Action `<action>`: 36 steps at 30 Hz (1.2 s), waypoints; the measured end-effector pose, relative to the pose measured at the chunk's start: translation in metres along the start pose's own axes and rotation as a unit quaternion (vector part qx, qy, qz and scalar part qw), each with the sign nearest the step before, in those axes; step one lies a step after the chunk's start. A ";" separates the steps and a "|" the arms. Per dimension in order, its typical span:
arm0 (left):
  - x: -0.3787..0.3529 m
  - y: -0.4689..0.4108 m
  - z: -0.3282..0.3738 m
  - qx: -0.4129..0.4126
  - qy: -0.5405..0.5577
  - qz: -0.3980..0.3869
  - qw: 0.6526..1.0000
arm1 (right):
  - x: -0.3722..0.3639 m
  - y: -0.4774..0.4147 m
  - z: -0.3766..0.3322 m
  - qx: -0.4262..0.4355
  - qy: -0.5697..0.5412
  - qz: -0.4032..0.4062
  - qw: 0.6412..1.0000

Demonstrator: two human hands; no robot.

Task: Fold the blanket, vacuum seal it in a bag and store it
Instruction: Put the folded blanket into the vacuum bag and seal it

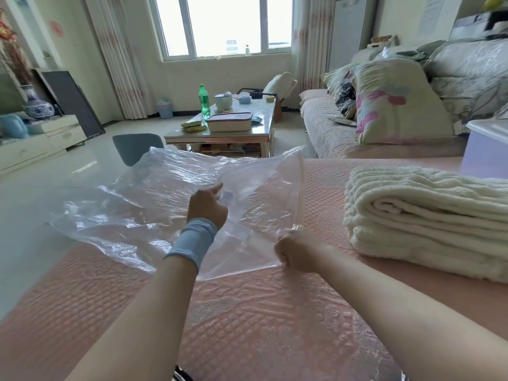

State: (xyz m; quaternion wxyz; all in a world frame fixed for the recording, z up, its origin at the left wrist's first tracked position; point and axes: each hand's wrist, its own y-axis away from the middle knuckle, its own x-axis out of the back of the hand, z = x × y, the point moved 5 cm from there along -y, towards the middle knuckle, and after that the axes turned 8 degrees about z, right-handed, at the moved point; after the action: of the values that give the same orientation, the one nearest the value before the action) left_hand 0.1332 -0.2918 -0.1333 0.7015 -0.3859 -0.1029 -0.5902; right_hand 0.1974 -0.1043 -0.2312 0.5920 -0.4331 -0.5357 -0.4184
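Observation:
A clear plastic vacuum bag lies crumpled across the pink quilted bed cover, its zip edge running along its right side. My left hand, with a blue wristband, is inside or on the bag's middle, fingers curled on the plastic. My right hand pinches the bag's near right corner at the zip end. The folded cream blanket rests on the bed to the right of the bag, apart from both hands.
A pale lilac storage box stands behind the blanket. A sofa with piled bedding is at the back right. A coffee table with a green bottle and a grey chair stand beyond the bed.

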 end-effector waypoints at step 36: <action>-0.061 -0.005 0.051 -0.056 -0.014 -0.126 0.990 | 0.055 -0.008 0.058 -0.232 -0.348 0.238 0.876</action>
State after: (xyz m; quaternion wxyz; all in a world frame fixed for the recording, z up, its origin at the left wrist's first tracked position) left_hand 0.1275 -0.2125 -0.1326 0.5974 -0.4173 -0.1272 -0.6729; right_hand 0.1779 -0.0527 -0.1730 0.3316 -0.7903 -0.4752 -0.1992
